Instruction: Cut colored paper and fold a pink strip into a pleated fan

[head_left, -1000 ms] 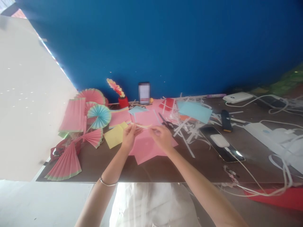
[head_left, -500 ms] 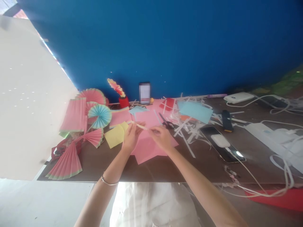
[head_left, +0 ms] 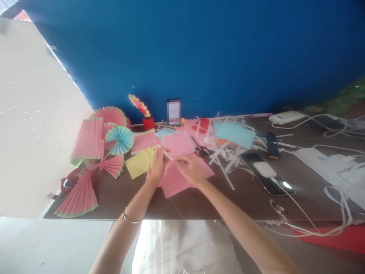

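Observation:
Between my two hands runs a narrow pale paper strip (head_left: 168,155). My left hand (head_left: 158,163) is closed on its left end, and my right hand (head_left: 188,167) pinches the right end. Both are held over pink paper sheets (head_left: 176,184) on the dark table. Just left of my left hand lie yellow paper sheets (head_left: 138,164). Black scissors (head_left: 201,149) rest behind my right hand. The fingertips are small and partly hidden, so the strip's exact shape is hard to make out.
Pleated pink paper fans (head_left: 80,196) and a blue paper rosette (head_left: 119,140) lie at the left. White paper scraps (head_left: 232,163) and a light blue sheet (head_left: 236,134) are right of the scissors. A phone (head_left: 269,177), power bank (head_left: 286,117) and cables occupy the right side.
My right hand has moved slightly left and down, closer to my left hand. The strip's visible span between them is shorter and slopes more.

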Demonstrator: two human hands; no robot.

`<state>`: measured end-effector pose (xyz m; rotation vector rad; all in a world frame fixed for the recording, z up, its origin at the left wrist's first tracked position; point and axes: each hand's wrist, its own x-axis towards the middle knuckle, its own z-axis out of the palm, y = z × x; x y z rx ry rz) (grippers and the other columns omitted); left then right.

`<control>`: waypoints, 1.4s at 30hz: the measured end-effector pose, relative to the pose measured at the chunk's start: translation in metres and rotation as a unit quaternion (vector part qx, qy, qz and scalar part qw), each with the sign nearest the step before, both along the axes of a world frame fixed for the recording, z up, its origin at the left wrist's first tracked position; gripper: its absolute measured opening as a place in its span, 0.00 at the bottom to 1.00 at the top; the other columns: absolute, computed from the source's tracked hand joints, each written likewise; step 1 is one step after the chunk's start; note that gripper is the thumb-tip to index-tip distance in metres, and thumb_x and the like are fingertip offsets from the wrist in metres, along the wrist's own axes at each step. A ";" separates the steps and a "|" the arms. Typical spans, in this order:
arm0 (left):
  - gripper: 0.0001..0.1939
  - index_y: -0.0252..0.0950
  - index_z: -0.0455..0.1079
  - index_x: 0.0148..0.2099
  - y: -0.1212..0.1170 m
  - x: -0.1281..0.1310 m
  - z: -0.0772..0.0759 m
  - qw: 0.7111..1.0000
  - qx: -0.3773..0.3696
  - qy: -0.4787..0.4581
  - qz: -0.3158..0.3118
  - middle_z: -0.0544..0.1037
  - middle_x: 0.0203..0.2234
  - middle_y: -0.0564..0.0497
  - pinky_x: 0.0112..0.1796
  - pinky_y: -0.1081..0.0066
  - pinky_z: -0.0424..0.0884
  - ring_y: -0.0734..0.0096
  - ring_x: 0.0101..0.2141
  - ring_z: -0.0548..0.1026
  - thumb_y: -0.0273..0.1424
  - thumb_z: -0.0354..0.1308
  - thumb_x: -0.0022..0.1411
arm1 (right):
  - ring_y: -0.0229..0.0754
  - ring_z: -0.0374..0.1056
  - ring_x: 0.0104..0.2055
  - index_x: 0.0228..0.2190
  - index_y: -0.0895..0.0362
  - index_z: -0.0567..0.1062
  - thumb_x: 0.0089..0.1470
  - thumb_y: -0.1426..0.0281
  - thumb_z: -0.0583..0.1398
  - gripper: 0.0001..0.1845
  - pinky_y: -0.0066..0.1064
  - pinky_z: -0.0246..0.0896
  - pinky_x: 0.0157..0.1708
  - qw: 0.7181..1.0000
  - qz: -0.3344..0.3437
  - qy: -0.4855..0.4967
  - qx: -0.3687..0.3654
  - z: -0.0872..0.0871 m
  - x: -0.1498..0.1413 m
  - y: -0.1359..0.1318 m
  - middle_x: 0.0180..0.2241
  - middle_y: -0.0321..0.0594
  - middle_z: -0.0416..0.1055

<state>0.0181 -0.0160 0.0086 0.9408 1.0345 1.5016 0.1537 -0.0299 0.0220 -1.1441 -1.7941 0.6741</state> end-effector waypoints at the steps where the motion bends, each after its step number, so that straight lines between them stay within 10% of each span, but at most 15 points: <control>1: 0.19 0.38 0.65 0.29 0.000 -0.001 0.001 1.000 0.006 0.008 0.003 0.61 0.18 0.57 0.23 0.76 0.58 0.80 0.18 0.57 0.49 0.48 0.57 | 0.42 0.69 0.31 0.26 0.52 0.76 0.50 0.65 0.57 0.08 0.34 0.63 0.35 1.000 -0.001 0.006 -0.002 0.000 0.000 0.000 0.28 0.37 0.75; 22: 0.17 0.38 0.71 0.35 -0.001 -0.005 0.006 0.997 0.054 0.051 0.038 0.52 0.17 0.57 0.23 0.76 0.57 0.77 0.20 0.53 0.46 0.51 0.57 | 0.44 0.70 0.32 0.27 0.53 0.77 0.49 0.63 0.57 0.10 0.35 0.65 0.34 0.998 -0.040 0.039 -0.014 -0.005 0.000 -0.002 0.28 0.39 0.76; 31: 0.11 0.34 0.74 0.35 0.005 -0.016 0.006 0.995 0.008 -0.040 -0.095 0.67 0.20 0.54 0.31 0.74 0.62 0.78 0.24 0.64 0.26 0.57 0.47 | 0.43 0.70 0.29 0.22 0.55 0.75 0.47 0.64 0.58 0.09 0.33 0.65 0.31 0.993 -0.063 0.093 -0.035 0.004 0.006 -0.001 0.24 0.38 0.75; 42: 0.13 0.36 0.72 0.39 -0.003 -0.017 0.015 0.977 -0.006 -0.106 -0.186 0.75 0.26 0.51 0.39 0.66 0.69 0.73 0.28 0.74 0.33 0.63 0.49 | 0.39 0.67 0.26 0.21 0.57 0.75 0.43 0.58 0.61 0.14 0.30 0.64 0.28 0.969 0.042 0.180 -0.165 0.016 0.016 0.003 0.20 0.36 0.69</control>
